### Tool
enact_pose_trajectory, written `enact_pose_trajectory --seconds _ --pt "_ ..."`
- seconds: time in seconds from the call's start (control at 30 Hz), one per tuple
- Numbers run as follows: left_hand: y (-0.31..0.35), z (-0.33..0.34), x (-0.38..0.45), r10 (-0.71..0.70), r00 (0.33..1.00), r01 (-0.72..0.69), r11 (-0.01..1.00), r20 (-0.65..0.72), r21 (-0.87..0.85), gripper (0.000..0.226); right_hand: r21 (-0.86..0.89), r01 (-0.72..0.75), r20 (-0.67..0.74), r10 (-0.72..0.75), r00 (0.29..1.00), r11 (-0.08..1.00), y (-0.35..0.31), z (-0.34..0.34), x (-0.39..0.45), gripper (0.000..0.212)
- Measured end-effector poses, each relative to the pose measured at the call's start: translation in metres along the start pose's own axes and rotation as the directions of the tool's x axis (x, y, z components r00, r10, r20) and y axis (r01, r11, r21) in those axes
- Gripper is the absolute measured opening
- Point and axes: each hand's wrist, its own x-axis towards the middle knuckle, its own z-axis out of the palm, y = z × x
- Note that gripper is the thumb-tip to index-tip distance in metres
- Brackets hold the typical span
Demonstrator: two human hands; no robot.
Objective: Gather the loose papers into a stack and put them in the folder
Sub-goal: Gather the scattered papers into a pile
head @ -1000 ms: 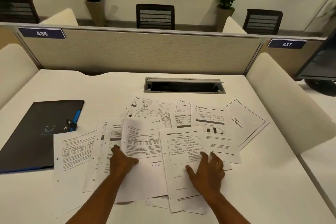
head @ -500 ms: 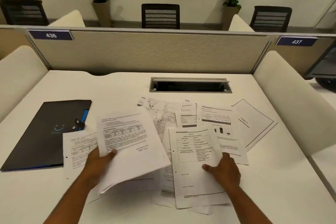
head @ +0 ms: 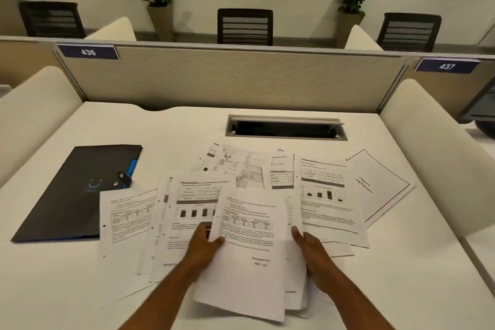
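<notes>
Printed sheets (head: 249,244) with tables, pinched between left hand (head: 205,245) and right hand (head: 308,246).

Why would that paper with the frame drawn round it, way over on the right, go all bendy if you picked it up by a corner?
The framed sheet looks like one thin page lying flat on the desk, so it would probably droop. It seems light. On that smooth top, a push would likely slide it.

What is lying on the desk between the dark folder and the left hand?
In the head view, two or three loose white printed sheets overlap between the closed dark folder with the blue clasp and the left hand. The nearest shows a bar chart.
</notes>
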Motion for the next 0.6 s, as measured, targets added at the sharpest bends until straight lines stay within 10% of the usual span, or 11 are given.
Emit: enact_pose_trajectory --seconds 0.3,0.43,0.6 --pt "-0.013 0.016 -0.001 0.202 0.962 -0.145 0.948 -0.184 0.282 0.035 -0.073 0.111 0.019 -0.110 0.994 0.991 0.028 0.001 0.006 0.072" --pt "-0.032 -0.034 0.010 0.224 0.829 0.122 0.821 -0.512 0.557 0.058 -0.124 0.127 -0.065 -0.136 0.989 0.984 0.034 -0.008 0.008 0.045" --pt "-0.040 -0.082 0.022 0.078 0.862 0.313 0.695 -0.501 0.647 0.112 -0.107 0.089 -0.086 -0.098 0.991 0.990 0.038 -0.015 0.009 0.051"
